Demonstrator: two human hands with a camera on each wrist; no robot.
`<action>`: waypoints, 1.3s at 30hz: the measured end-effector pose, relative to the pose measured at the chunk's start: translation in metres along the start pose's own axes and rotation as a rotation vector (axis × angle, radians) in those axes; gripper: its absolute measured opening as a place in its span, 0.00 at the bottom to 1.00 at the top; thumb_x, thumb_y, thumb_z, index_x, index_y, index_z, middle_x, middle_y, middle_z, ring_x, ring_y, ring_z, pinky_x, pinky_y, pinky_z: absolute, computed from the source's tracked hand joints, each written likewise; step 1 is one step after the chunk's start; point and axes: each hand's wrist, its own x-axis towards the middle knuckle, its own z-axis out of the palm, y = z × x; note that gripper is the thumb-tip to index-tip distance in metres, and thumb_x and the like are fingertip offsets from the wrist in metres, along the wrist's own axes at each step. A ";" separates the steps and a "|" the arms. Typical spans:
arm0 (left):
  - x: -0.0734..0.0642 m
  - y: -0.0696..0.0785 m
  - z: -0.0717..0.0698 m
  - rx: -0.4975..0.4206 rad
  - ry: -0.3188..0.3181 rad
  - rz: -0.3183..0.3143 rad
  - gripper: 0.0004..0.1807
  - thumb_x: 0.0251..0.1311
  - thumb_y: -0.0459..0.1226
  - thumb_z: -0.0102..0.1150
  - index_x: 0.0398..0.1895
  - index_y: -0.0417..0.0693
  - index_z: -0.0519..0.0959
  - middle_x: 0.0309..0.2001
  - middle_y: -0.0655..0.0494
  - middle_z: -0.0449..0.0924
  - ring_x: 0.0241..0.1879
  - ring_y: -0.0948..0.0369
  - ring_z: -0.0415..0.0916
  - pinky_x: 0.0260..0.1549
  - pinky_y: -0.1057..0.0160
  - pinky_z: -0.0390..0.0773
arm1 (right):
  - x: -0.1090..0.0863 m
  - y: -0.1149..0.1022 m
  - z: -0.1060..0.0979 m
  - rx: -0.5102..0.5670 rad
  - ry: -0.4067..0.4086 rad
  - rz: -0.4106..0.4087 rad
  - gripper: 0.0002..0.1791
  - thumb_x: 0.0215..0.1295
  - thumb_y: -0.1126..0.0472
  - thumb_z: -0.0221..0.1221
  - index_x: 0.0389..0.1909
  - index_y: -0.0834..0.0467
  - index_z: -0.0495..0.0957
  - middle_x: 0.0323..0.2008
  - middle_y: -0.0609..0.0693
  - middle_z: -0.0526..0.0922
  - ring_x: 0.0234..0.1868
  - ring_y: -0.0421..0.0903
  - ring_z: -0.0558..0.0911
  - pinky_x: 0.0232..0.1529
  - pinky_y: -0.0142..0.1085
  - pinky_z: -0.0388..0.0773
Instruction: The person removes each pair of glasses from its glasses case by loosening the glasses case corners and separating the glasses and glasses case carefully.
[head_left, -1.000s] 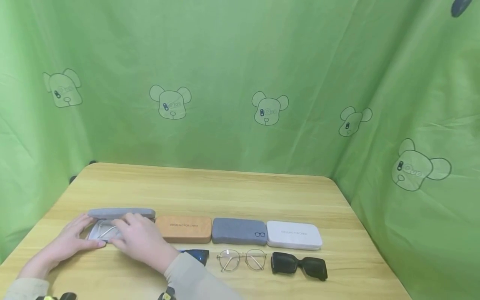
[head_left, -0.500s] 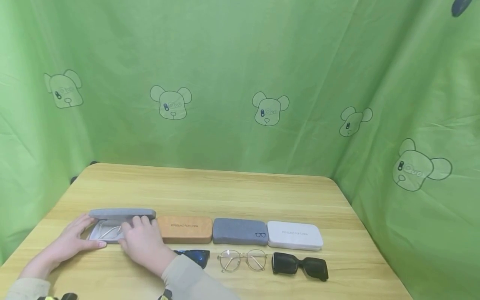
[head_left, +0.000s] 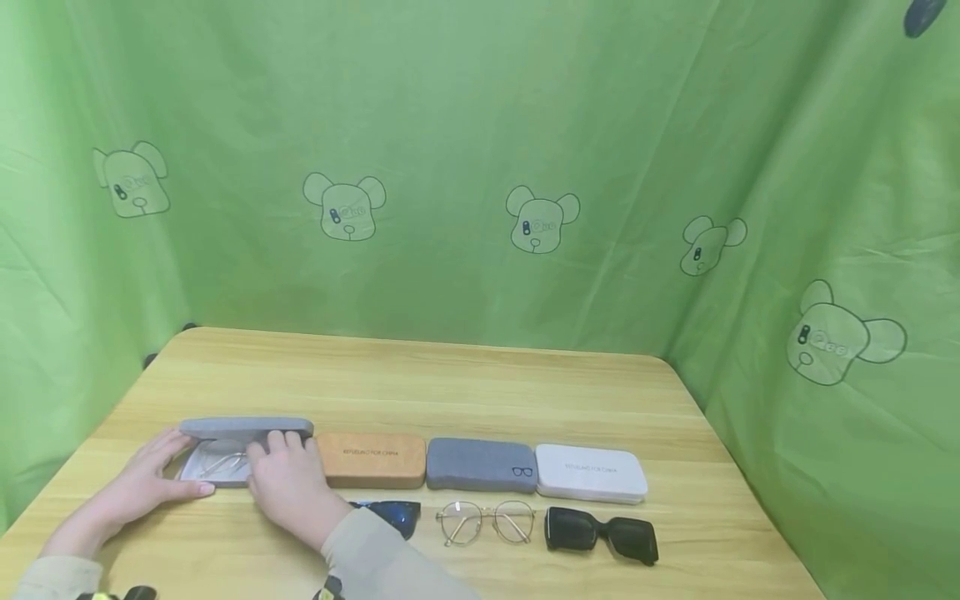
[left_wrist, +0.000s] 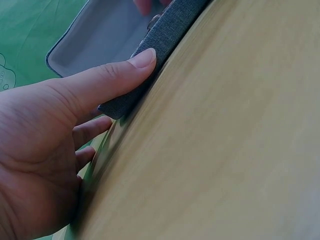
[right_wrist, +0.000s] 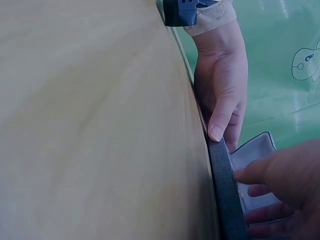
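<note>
A grey glasses case (head_left: 247,427) stands at the left end of the table with its lid raised and its pale lining showing. Inside lie wire-framed glasses (head_left: 227,461), partly hidden by my right hand. My left hand (head_left: 146,483) grips the case's left end; in the left wrist view its thumb (left_wrist: 144,58) presses the fabric front wall. Reaching into the right part of the case, my right hand (head_left: 288,487) has its fingers spread from the thumb in the right wrist view (right_wrist: 287,185). Whether those fingers touch the glasses is hard to see.
Orange (head_left: 371,461), dark grey (head_left: 480,464) and white (head_left: 591,472) glasses cases lie closed in a row to the right. In front are blue-lensed sunglasses (head_left: 397,517), partly behind my right sleeve, round gold-rimmed glasses (head_left: 486,522) and black sunglasses (head_left: 600,533). A green curtain (head_left: 450,283) surrounds the table.
My right hand has shifted rightward inside the grey case, uncovering more of the wire-framed glasses. The left hand keeps its grip on the case's end.
</note>
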 end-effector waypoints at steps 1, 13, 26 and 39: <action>0.000 0.000 0.000 0.000 -0.001 -0.001 0.50 0.51 0.40 0.69 0.68 0.20 0.51 0.69 0.16 0.38 0.68 0.22 0.31 0.59 0.20 0.32 | 0.000 0.000 0.000 0.000 0.001 0.002 0.17 0.67 0.39 0.53 0.54 0.37 0.74 0.40 0.37 0.75 0.40 0.35 0.73 0.38 0.27 0.69; 0.001 -0.002 -0.001 -0.002 0.002 0.000 0.51 0.51 0.40 0.69 0.68 0.20 0.51 0.69 0.16 0.37 0.68 0.22 0.31 0.60 0.21 0.31 | 0.001 -0.005 -0.002 -0.006 -0.006 0.035 0.16 0.67 0.40 0.54 0.53 0.37 0.74 0.41 0.38 0.74 0.42 0.36 0.72 0.41 0.30 0.71; 0.001 -0.002 0.000 -0.004 0.006 0.011 0.51 0.51 0.41 0.70 0.69 0.21 0.51 0.69 0.17 0.39 0.69 0.22 0.32 0.60 0.21 0.32 | 0.013 -0.022 -0.005 -0.023 -0.084 0.126 0.08 0.66 0.47 0.57 0.43 0.41 0.76 0.41 0.41 0.76 0.43 0.40 0.72 0.38 0.37 0.79; 0.001 -0.005 0.002 0.010 0.020 0.033 0.50 0.50 0.40 0.70 0.68 0.21 0.53 0.69 0.17 0.41 0.68 0.22 0.35 0.60 0.21 0.33 | 0.019 -0.023 -0.010 -0.018 -0.105 0.142 0.08 0.63 0.46 0.60 0.40 0.40 0.78 0.39 0.42 0.80 0.40 0.42 0.77 0.38 0.39 0.82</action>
